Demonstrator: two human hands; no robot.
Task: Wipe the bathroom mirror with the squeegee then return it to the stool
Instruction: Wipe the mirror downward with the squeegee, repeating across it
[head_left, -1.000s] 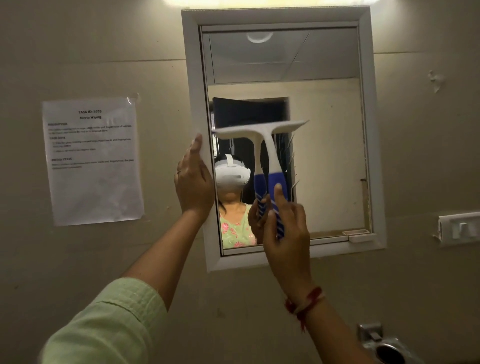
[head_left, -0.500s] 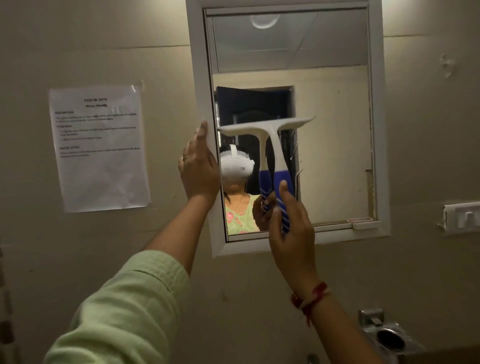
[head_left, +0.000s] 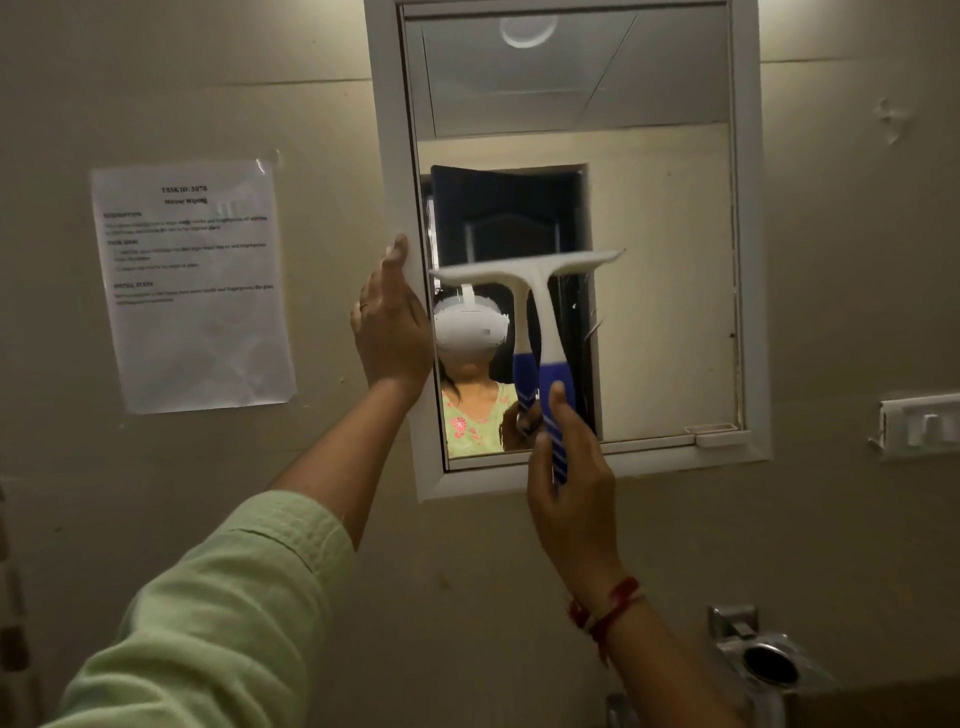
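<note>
Head view: a tilted blade risks streaks.
The left hand (head_left: 392, 327), fingers straight, braces the white-framed rectangular mirror (head_left: 660, 286); the white-and-blue plastic squeegee (head_left: 540, 312) sits against the lower-middle glass, its handle gripped by the right hand (head_left: 571, 488). Uneven pressure could make it skip.

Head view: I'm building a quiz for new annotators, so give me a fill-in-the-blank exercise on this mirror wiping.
1. The right hand grips the white T-shaped plastic squeegee by its ____ handle.
2. The left hand rests on the ____ side of the white-framed rectangular mirror.
3. The thread band on the right wrist is ____.
Missing: blue; left; red.
</note>
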